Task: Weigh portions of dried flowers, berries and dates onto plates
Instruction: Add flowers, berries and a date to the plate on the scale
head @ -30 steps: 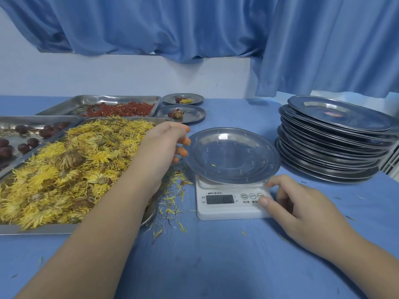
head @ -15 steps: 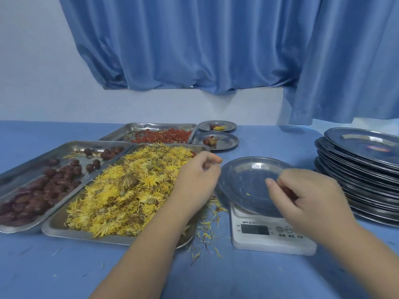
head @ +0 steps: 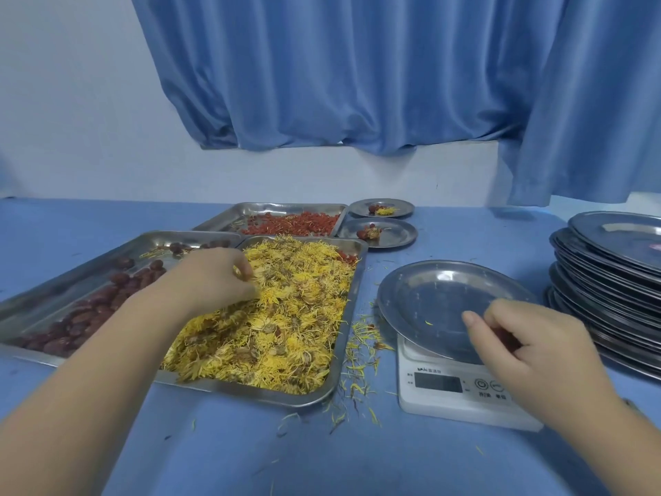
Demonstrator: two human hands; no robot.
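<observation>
Dried flowers (head: 286,316) are pinched by the left hand (head: 214,277); the plate (head: 429,298) lies to its right, nearer the curled right hand (head: 529,349), whose grip cannot be told.

Blue curtain (head: 357,66) — white wall (head: 71,102) behind.

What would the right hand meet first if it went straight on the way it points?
Probably the plate on the scale: the right hand points forward-left over its near rim, though height is unclear.
</observation>
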